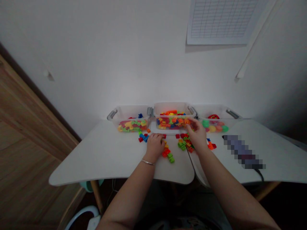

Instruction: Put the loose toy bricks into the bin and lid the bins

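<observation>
Red and green blocks [166, 153] slant near and right from the curled left hand [155, 144], whose hold is hidden. The half-open right hand [198, 132] is by the middle box [172, 106]; its hold is unclear.

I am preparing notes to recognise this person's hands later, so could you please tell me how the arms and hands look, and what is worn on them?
The left hand and right hand are ungloved, and no sleeves show on the forearms. A thin, light metallic-looking bracelet circles the left wrist; none shows on the right.
</observation>
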A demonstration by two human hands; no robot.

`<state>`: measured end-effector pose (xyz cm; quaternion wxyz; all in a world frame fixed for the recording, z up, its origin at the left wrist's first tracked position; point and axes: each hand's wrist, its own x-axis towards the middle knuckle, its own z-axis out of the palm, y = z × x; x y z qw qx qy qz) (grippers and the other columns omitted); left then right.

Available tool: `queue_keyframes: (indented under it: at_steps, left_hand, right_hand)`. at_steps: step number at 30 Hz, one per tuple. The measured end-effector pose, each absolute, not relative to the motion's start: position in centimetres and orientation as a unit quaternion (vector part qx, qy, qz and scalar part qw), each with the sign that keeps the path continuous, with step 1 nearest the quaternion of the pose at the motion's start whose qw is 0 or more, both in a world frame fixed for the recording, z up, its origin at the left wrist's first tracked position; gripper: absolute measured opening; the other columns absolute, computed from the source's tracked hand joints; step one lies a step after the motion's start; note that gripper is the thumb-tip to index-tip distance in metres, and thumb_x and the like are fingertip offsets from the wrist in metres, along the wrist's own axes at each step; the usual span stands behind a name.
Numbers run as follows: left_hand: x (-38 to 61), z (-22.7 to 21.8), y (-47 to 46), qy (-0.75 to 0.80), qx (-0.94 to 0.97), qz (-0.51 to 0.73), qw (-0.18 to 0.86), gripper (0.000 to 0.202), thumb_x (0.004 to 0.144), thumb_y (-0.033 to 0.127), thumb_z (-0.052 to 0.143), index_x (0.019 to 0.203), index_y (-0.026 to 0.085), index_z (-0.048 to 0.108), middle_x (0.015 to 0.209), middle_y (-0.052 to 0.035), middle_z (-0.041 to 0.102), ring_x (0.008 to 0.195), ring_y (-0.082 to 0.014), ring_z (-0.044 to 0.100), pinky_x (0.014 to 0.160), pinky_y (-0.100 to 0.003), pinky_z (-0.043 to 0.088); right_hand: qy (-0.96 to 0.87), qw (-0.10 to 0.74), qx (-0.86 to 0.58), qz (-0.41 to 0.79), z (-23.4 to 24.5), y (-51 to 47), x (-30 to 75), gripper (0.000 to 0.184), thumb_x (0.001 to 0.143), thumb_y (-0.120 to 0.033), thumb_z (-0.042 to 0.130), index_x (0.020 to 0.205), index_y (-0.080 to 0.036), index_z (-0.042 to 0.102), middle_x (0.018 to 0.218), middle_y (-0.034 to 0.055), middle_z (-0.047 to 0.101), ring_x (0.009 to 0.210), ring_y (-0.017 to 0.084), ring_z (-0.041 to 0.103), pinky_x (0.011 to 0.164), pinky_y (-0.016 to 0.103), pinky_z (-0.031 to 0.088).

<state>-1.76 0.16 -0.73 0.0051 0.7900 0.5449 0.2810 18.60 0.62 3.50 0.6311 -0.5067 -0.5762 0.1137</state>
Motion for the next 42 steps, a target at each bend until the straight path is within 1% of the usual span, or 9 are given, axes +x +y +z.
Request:
queue_keyframes:
  at_steps: [4,9,15,19,24,32,35,38,42]
  left_hand:
    - [-1.8,-0.7,0.1,0.547,0.79,0.277,0.0,0.025,0.08,0.018,0.054,0.102,0.017,0.067,0.107,-0.0085,0.066,0.106,-0.0232,0.053,0.098,-0.039,0.039]
    - [-1.7,-0.5,0.1,0.553,0.786,0.274,0.014,0.026,0.079,0.016,0.053,0.102,0.018,0.067,0.108,-0.0072,0.067,0.106,-0.0221,0.053,0.098,-0.038,0.039]
    - [-1.6,-0.7,0.3,0.556,0.782,0.281,0.011,0.03,0.08,0.017,0.053,0.107,0.017,0.065,0.11,-0.0076,0.066,0.107,-0.0229,0.053,0.098,-0.039,0.039]
    - [-1.6,-0.7,0.3,0.551,0.784,0.285,0.014,0.031,0.08,0.016,0.053,0.108,0.019,0.065,0.11,-0.0072,0.066,0.108,-0.0223,0.053,0.098,-0.038,0.039]
    - [-1.6,-0.7,0.2,0.548,0.789,0.278,0.014,0.032,0.08,0.017,0.053,0.11,0.018,0.066,0.111,-0.0079,0.066,0.108,-0.0227,0.052,0.098,-0.039,0.04]
    - [-1.8,-0.8,0.3,0.525,0.801,0.289,0.009,0.029,0.082,0.017,0.053,0.104,0.023,0.07,0.108,-0.0054,0.066,0.104,-0.0215,0.053,0.097,-0.039,0.041]
    - [-1.8,-0.7,0.2,0.52,0.803,0.29,0.001,0.029,0.081,0.016,0.054,0.105,0.022,0.069,0.108,-0.0056,0.066,0.103,-0.022,0.053,0.096,-0.039,0.041]
    - [-1.7,-0.7,0.3,0.53,0.794,0.297,-0.008,0.033,0.079,0.015,0.054,0.11,0.018,0.065,0.108,-0.0075,0.066,0.104,-0.0226,0.053,0.097,-0.038,0.042]
    - [-1.6,-1.0,0.6,0.54,0.784,0.305,-0.017,0.029,0.078,0.015,0.053,0.106,0.015,0.064,0.107,-0.0091,0.065,0.105,-0.0233,0.052,0.098,-0.039,0.041]
  right_hand:
    - [-0.584,0.651,-0.475,0.097,7.4,3.4,19.5,0.037,0.079,-0.036,0.057,0.11,-0.017,0.062,0.106,0.0101,0.068,0.09,0.019,0.064,0.087,0.039,0.051]
    - [-0.629,0.579,-0.516,0.059,10.3,7.5,19.9,0.032,0.077,-0.032,0.058,0.103,-0.016,0.067,0.099,0.0087,0.07,0.083,0.019,0.064,0.082,0.037,0.053]
    - [-0.666,0.421,-0.615,0.029,9.5,10.2,19.9,0.032,0.076,-0.02,0.059,0.107,-0.015,0.067,0.1,0.0089,0.072,0.089,0.019,0.066,0.087,0.036,0.051]
    - [-0.674,0.388,-0.628,0.021,9.0,10.3,19.7,0.036,0.078,-0.022,0.058,0.113,-0.014,0.065,0.101,0.01,0.072,0.09,0.02,0.066,0.087,0.035,0.051]
    - [-0.703,0.349,-0.619,0.03,9.1,10.3,19.9,0.03,0.081,-0.022,0.054,0.105,-0.014,0.069,0.104,0.0111,0.071,0.095,0.022,0.065,0.091,0.037,0.049]
    - [-0.708,0.479,-0.519,-0.014,9.6,7.1,19.0,0.029,0.084,-0.021,0.048,0.106,-0.016,0.067,0.106,0.0089,0.069,0.094,0.02,0.062,0.088,0.036,0.048]
    - [-0.742,0.473,-0.474,-0.003,8.1,4.3,17.0,0.027,0.087,-0.02,0.043,0.1,-0.018,0.067,0.1,0.0073,0.069,0.092,0.019,0.062,0.086,0.034,0.048]
    - [-0.809,0.382,-0.447,0.003,4.9,1.8,15.0,0.026,0.086,-0.019,0.047,0.103,-0.018,0.066,0.105,0.0088,0.068,0.101,0.02,0.059,0.092,0.034,0.046]
    - [-0.843,0.231,-0.483,-0.059,0.3,0.1,13.4,0.038,0.085,-0.014,0.048,0.121,-0.018,0.06,0.135,0.0134,0.053,0.119,0.025,0.05,0.097,0.041,0.042]
